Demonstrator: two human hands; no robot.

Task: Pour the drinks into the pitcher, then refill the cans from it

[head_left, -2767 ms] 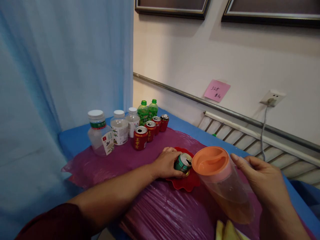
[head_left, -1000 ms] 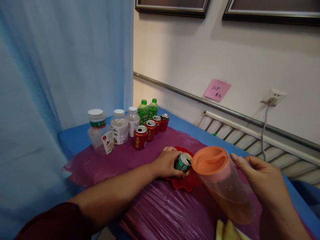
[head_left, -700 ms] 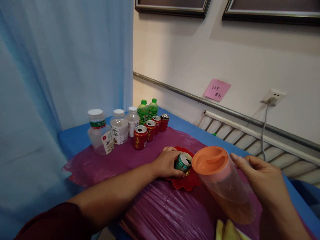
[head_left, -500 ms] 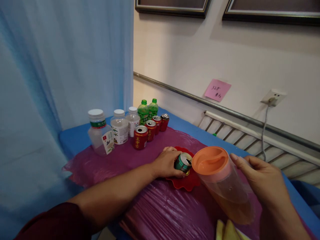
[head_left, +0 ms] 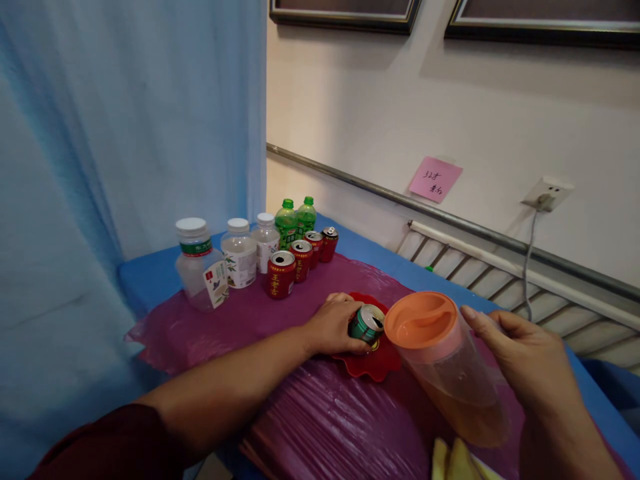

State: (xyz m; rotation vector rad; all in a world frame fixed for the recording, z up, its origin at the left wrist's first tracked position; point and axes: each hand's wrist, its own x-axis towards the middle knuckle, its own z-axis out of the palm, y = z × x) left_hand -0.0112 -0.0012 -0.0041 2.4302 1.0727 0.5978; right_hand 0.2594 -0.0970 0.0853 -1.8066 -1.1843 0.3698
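Note:
My left hand [head_left: 335, 325] is wrapped round a green can [head_left: 367, 325] with an opened top, tilted a little to the right over a red scalloped mat [head_left: 373, 365]. In my right hand [head_left: 530, 353] is a clear plastic pitcher [head_left: 450, 373], held by its handle side and leaning so that its orange lid [head_left: 421, 321] is close to the can's rim. Brownish liquid lies in the pitcher's lower part. Whether the lid touches the can, or any liquid passes between them, I cannot tell.
Several red cans [head_left: 281, 275], clear white-capped bottles [head_left: 240, 257] and two green bottles [head_left: 287, 223] stand at the back left on purple plastic sheeting [head_left: 330, 420] and the blue table [head_left: 360, 241]. A yellow cloth [head_left: 457, 461] lies at the front. Behind is a radiator [head_left: 465, 267].

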